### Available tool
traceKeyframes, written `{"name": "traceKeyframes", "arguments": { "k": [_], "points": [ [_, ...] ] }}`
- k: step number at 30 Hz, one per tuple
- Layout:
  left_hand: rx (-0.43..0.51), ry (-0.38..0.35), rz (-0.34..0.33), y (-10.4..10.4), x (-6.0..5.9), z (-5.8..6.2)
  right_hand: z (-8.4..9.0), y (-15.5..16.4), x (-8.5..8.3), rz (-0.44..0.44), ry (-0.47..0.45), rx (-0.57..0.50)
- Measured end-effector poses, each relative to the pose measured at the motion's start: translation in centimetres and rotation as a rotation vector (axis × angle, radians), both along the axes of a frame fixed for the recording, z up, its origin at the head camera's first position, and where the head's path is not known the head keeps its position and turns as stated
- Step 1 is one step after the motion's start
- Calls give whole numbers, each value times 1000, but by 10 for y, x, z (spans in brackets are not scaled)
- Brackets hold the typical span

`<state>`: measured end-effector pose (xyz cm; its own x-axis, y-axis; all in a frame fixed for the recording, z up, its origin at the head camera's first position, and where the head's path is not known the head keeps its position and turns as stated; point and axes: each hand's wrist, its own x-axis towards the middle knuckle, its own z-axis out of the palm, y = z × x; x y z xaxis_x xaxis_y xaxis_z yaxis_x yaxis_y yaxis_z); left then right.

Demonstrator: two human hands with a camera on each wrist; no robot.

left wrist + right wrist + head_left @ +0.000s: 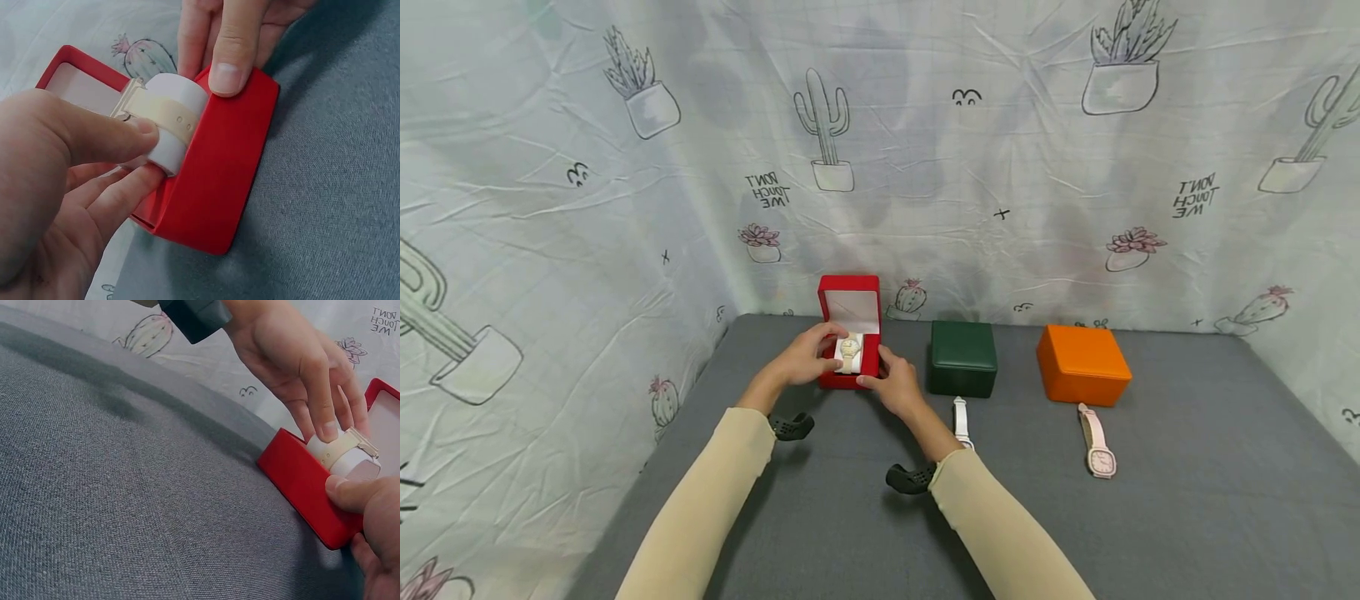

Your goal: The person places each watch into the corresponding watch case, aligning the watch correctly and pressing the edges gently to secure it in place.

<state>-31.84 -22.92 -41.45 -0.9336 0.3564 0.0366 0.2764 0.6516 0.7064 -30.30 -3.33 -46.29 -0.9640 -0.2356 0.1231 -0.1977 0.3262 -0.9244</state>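
A red watch box [839, 382] stands with its lid raised at the back left of the table. Partly inside it, tilted, is a white watch cushion [177, 89] wrapped by a watch with a cream strap [161, 112]. My left hand [805, 357] pinches the cushion from its side, the thumb lying by the watch and strap. With its thumb on the front wall and fingers around the side, my right hand [898, 385] grips the box. Both hands also show in the right wrist view, the left hand [300, 362] reaching in from above.
Right of the red box stand a closed green box [962, 358] and a closed orange box [1082, 364]. A white watch [961, 421] lies below the green box, partly behind my right forearm. A pink watch [1098, 446] lies before the orange box. A patterned curtain [940, 167] backs the table.
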Motion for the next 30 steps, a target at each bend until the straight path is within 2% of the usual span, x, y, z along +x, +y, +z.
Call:
{"name": "traceKeyframes", "arguments": {
  "k": [8, 14, 21, 26, 30],
  "points": [
    [-138, 50, 31, 4, 2, -4, -1, 1, 1, 1, 3, 37],
    [-174, 55, 72, 4, 4, -8, -2, 1, 1, -3, 0, 47],
    [-225, 27, 88, 3, 5, -7, -1, 0, 2, 20, 2, 26],
    [-231, 7, 104, 5, 5, -5, 0, 4, 2, 22, 34, -7],
    [-232, -6, 117, 7, 8, -6, -1, 6, 1, 22, 26, -26]
  ]
}}
